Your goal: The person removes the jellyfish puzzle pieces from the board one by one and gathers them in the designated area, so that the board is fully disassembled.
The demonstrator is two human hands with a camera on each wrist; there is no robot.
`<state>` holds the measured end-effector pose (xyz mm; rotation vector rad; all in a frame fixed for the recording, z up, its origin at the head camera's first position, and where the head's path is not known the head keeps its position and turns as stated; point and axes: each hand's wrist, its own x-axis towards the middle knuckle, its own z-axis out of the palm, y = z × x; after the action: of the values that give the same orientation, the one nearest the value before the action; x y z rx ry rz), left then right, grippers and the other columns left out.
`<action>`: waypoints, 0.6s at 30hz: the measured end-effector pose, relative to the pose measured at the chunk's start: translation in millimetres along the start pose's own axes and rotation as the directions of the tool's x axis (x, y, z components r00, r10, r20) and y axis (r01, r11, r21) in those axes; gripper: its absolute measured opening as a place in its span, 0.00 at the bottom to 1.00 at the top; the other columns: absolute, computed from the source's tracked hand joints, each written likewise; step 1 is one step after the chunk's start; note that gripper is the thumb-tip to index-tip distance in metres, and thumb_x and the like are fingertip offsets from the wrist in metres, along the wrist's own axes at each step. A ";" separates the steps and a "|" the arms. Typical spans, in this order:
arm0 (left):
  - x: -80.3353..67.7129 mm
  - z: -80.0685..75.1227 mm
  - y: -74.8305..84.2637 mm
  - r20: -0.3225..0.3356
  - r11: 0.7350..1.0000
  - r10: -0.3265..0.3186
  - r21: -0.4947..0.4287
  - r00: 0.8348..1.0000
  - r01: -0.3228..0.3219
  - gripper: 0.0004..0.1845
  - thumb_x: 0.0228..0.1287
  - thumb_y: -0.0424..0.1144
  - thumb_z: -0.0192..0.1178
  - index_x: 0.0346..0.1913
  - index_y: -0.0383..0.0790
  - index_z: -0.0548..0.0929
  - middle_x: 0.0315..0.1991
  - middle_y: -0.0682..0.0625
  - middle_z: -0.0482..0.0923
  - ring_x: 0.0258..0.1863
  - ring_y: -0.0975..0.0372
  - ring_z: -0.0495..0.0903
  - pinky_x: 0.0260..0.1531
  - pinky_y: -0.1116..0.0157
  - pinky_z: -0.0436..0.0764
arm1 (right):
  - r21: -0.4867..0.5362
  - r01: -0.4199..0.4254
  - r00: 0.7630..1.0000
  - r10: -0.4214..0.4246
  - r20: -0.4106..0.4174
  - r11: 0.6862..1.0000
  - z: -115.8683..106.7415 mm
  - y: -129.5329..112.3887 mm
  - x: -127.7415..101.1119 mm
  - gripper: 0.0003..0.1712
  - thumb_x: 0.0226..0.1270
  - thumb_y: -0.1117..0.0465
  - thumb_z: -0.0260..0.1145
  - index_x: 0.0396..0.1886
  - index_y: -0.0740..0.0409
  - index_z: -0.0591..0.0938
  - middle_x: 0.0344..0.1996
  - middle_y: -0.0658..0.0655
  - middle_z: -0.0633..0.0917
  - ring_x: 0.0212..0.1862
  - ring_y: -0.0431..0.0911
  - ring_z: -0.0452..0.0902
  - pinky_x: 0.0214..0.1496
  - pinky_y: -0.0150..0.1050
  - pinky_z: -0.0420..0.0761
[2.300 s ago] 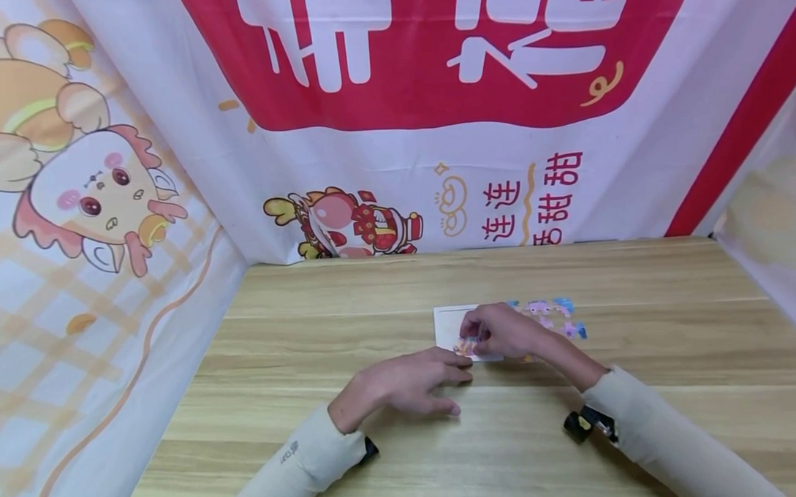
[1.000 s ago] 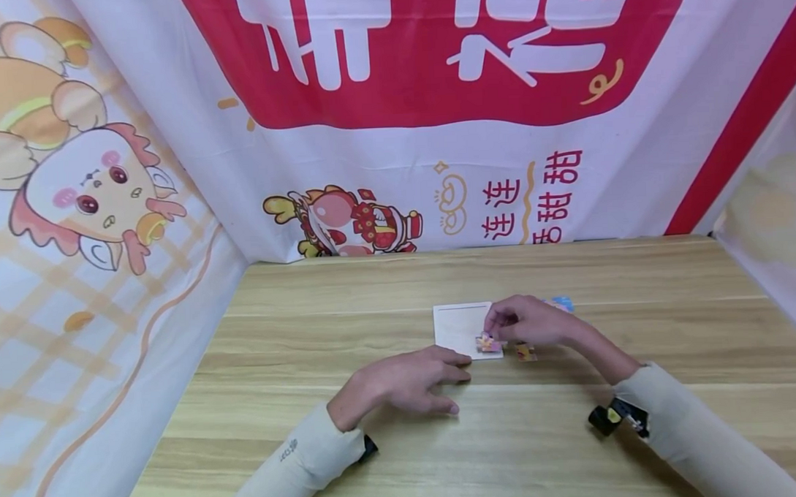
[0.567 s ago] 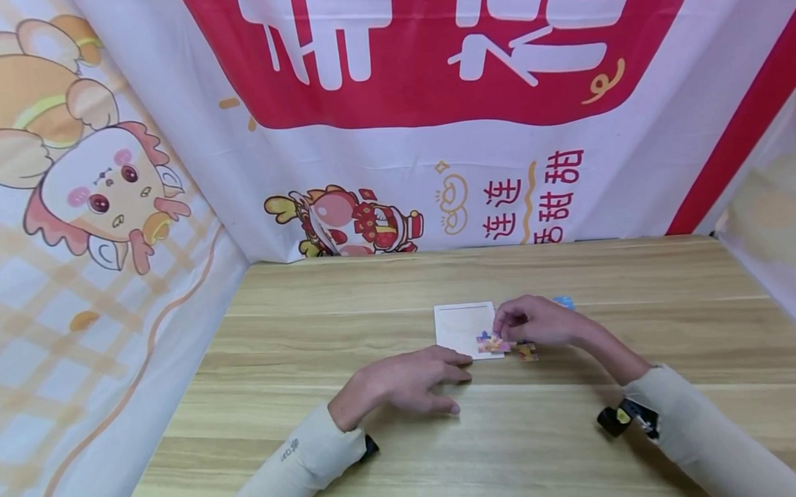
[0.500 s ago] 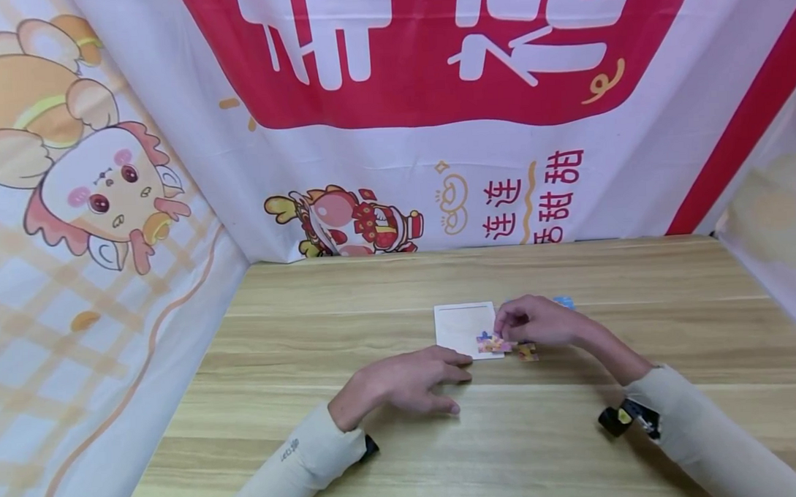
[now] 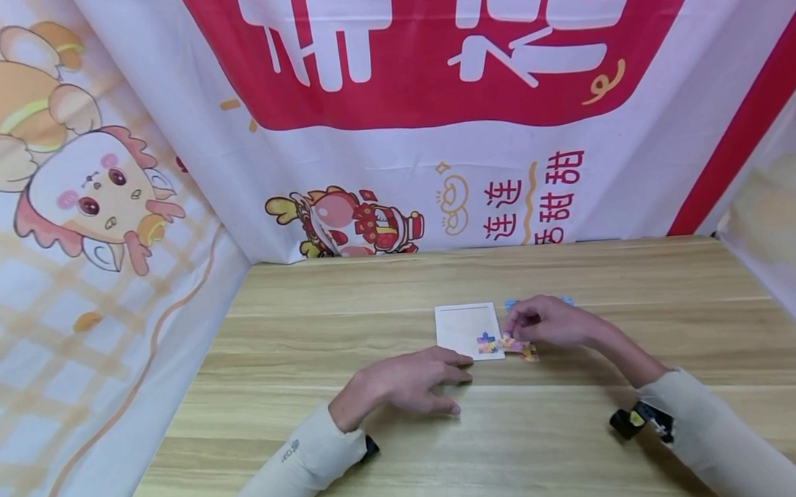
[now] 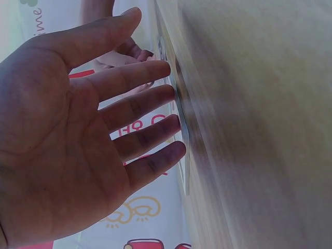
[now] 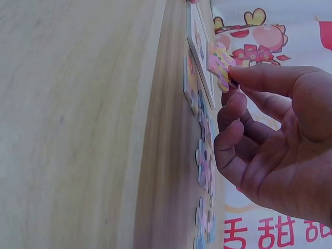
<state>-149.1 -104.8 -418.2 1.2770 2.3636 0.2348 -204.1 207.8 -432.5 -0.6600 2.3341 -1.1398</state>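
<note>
My right hand (image 5: 555,321) pinches a pink and yellow jigsaw puzzle piece (image 7: 220,61) between thumb and fingertips. In the head view that piece is just off the right side of a white puzzle tray (image 5: 456,321), raised above the table in the right wrist view. A second puzzle piece (image 5: 487,343), purple, blue and yellow, sits in the tray's near right corner. An orange-brown piece (image 5: 529,353) lies on the table below the held one. My left hand (image 5: 409,382) has its fingers extended, fingertips at the tray's near left edge; its palm (image 6: 67,140) holds nothing.
Several more puzzle pieces (image 7: 204,161) lie in a row right of the tray, partly hidden under my right hand in the head view; blue ones (image 5: 566,301) show behind it. A printed cloth (image 5: 395,153) hangs along the table's back edge.
My right hand has moved from over the tray to its right side, carrying the pinched piece off the tray. One piece now shows alone in the near right corner. The left hand stays still.
</note>
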 end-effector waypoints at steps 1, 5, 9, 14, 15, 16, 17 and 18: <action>-0.1 -0.1 0.2 0.001 1.000 -0.001 0.000 1.000 0.001 0.31 0.77 0.52 0.66 0.76 0.44 0.78 0.84 0.48 0.65 0.83 0.57 0.63 0.84 0.61 0.63 | 0.003 -0.004 1.000 0.004 0.000 1.000 -0.8 0.4 -0.9 0.08 0.74 0.67 0.68 0.49 0.61 0.88 0.41 0.57 0.86 0.44 0.48 0.77 0.46 0.34 0.81; -0.1 0.7 -0.7 0.002 1.000 -0.003 0.001 1.000 0.003 0.30 0.77 0.53 0.65 0.76 0.45 0.78 0.84 0.49 0.65 0.83 0.57 0.63 0.84 0.61 0.64 | 0.020 -0.014 1.000 0.013 0.006 1.000 -3.9 3.2 -4.1 0.07 0.75 0.67 0.67 0.48 0.61 0.88 0.41 0.57 0.86 0.42 0.48 0.77 0.44 0.34 0.81; -0.3 1.1 -0.6 0.001 1.000 -0.006 0.002 1.000 0.006 0.30 0.77 0.53 0.65 0.76 0.45 0.78 0.84 0.49 0.65 0.83 0.57 0.63 0.84 0.60 0.64 | 0.040 -0.013 1.000 0.013 0.009 0.999 -6.4 7.4 -8.1 0.06 0.76 0.67 0.65 0.47 0.61 0.87 0.43 0.59 0.87 0.43 0.47 0.78 0.43 0.34 0.82; -0.2 1.7 -0.6 0.000 1.000 -0.013 0.003 1.000 0.013 0.30 0.77 0.53 0.65 0.76 0.46 0.78 0.84 0.50 0.65 0.84 0.57 0.63 0.84 0.60 0.64 | 0.050 -0.044 0.999 0.044 0.007 0.998 -9.6 13.1 -12.9 0.08 0.77 0.67 0.64 0.48 0.61 0.87 0.46 0.60 0.87 0.45 0.48 0.78 0.44 0.35 0.83; -0.3 1.9 -0.7 0.000 1.000 -0.013 0.004 1.000 0.013 0.31 0.77 0.53 0.65 0.76 0.46 0.78 0.84 0.50 0.65 0.84 0.58 0.63 0.84 0.60 0.64 | 0.049 -0.048 0.999 0.048 0.005 0.998 -10.2 14.2 -13.7 0.08 0.77 0.67 0.64 0.48 0.61 0.87 0.47 0.59 0.87 0.46 0.48 0.78 0.45 0.35 0.83; -0.2 2.1 -0.9 -0.001 1.000 -0.013 0.003 1.000 0.013 0.31 0.77 0.53 0.65 0.76 0.46 0.78 0.84 0.50 0.65 0.84 0.58 0.62 0.84 0.60 0.64 | 0.049 -0.055 0.998 0.055 0.004 0.997 -10.8 15.1 -14.7 0.08 0.77 0.67 0.64 0.48 0.61 0.87 0.47 0.59 0.86 0.46 0.49 0.77 0.45 0.35 0.83; -0.3 2.1 -1.0 -0.001 1.000 -0.012 0.003 1.000 0.012 0.31 0.77 0.53 0.65 0.76 0.46 0.78 0.84 0.51 0.65 0.84 0.58 0.62 0.84 0.60 0.64 | 0.049 -0.052 0.999 0.052 0.003 0.997 -11.4 15.7 -15.7 0.08 0.77 0.67 0.64 0.49 0.61 0.87 0.48 0.59 0.86 0.47 0.49 0.77 0.45 0.35 0.83; -0.4 2.2 -1.1 -0.001 1.000 -0.012 0.003 1.000 0.012 0.31 0.77 0.54 0.65 0.76 0.46 0.78 0.84 0.51 0.65 0.84 0.58 0.62 0.84 0.60 0.64 | 0.049 -0.054 0.999 0.054 0.001 0.997 -11.9 16.4 -16.6 0.08 0.77 0.67 0.65 0.49 0.62 0.87 0.48 0.59 0.86 0.47 0.49 0.77 0.45 0.35 0.83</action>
<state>-148.8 -105.9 -420.4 1.2640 2.3727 0.2279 -201.7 233.6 -436.1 -0.5754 2.3022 -1.1684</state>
